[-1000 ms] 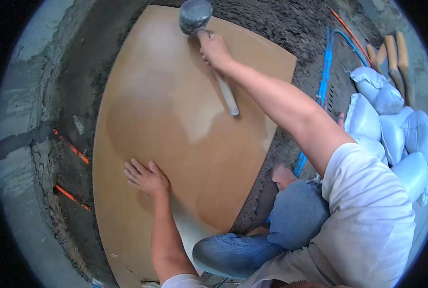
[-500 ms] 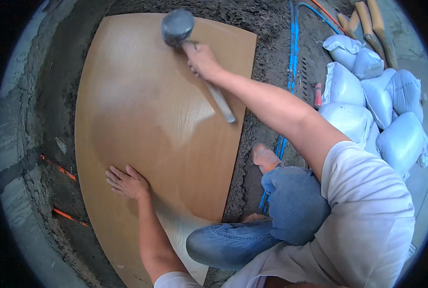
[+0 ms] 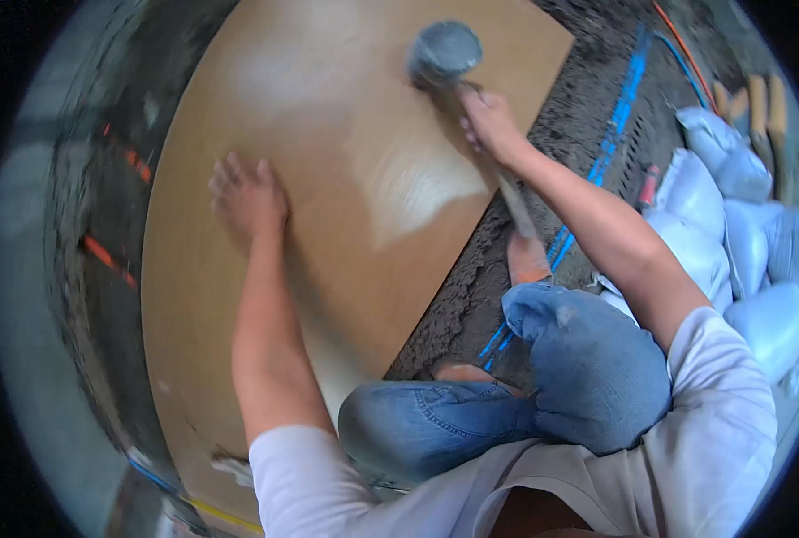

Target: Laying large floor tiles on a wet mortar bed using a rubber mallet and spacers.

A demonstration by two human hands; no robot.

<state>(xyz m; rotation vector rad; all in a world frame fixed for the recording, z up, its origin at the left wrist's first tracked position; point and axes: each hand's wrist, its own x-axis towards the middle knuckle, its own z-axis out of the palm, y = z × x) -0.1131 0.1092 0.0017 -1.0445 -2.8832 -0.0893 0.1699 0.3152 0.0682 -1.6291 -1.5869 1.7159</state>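
Note:
A large, glossy tan tile (image 3: 345, 117) lies before me on dark, rough mortar (image 3: 457, 300). My left hand (image 3: 251, 197) rests on its left part, palm down with the fingers spread. In my right hand (image 3: 491, 125) is a mallet (image 3: 447, 49), gripped around the handle close to the head. The grey, round head is over the far part of the tile; slight blur hides whether it touches. The handle's free end points back toward my knee, past the tile's right edge.
Blue pipes (image 3: 628, 99) run along the ground on the right. Beyond them are several stuffed white sacks (image 3: 686, 193), a red-handled item (image 3: 648, 184) and wooden handles (image 3: 758, 112). Orange pipe pieces (image 3: 108, 260) show at the left. My bent knees (image 3: 587, 368) are beside the tile's right edge.
My view has turned, and the tile's far edge has left the picture. My left hand has slid farther forward along the tile. The mallet is still in my right hand, now nearer the tile's right edge.

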